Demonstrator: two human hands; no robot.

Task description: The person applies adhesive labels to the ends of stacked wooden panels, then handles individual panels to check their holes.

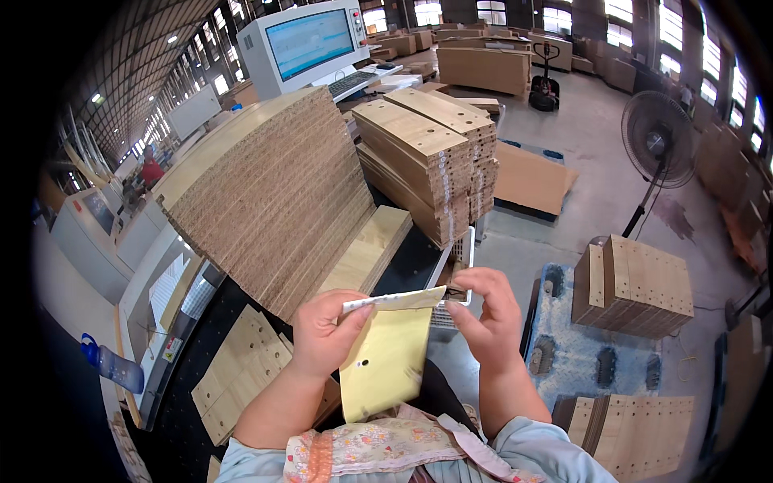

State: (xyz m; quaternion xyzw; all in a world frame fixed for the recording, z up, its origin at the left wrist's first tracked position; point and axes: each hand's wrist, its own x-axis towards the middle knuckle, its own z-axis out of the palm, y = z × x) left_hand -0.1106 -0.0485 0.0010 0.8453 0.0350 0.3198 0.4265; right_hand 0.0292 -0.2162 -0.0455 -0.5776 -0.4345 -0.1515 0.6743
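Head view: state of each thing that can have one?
Flat pale-yellow piece: held up
Left hand: closed on its upper left corner
Right hand: near its other upper corner; grip unclear
White boxy computer: screen lit
Translucent bluish bottle: blue lid on
Black round pedestal fan: spinning unclear
Drilled light-wood boards: stacked on blue pallet

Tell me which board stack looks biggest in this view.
The broad, rough-edged stack beyond the left hand, in front of the computer; it fills far more of the picture than the hole-drilled stack on its right or any other.
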